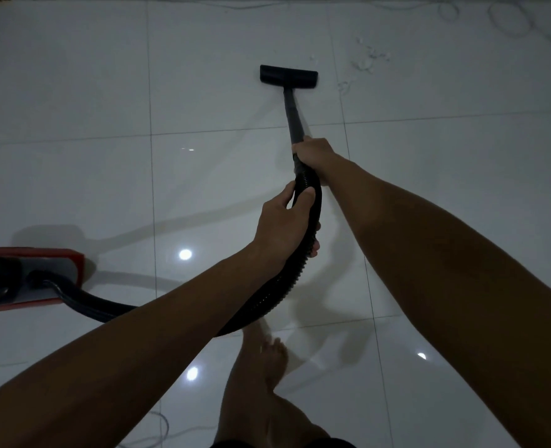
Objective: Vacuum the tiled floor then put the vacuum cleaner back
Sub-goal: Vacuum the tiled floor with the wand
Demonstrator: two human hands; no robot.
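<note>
Nearest the camera, the person's bare foot (272, 354) stood on the glossy tiled floor (73, 92), with a thin pale cord (161, 425) looping across the tiles just behind and to its left. A little farther out, the left hand (283, 227) was wrapped around the ribbed black hose (277, 286), fingers curled under it and thumb over the top, while the right hand (316, 160) gripped the joint where the hose met the wand (291, 114), fingers closed round it. The hose curved back from both hands to the red vacuum cleaner (28, 276), which sat on the floor at the left edge of the view, well apart from the wand's working end. Beyond the hands, the wand ran forward to the black floor nozzle (288, 74), lying flat on a tile. Past and to the right of the nozzle, a scatter of small white debris (369, 58) lay on the floor, near the nozzle but not under it, and more pale cord (506, 21) trailed along the far edge. Judging from that, the vacuuming was under way but unfinished: the visible debris had yet to be picked up, the nearer tiles looked clean as far as the dim light allowed, and returning the machine to its place had not begun.
</note>
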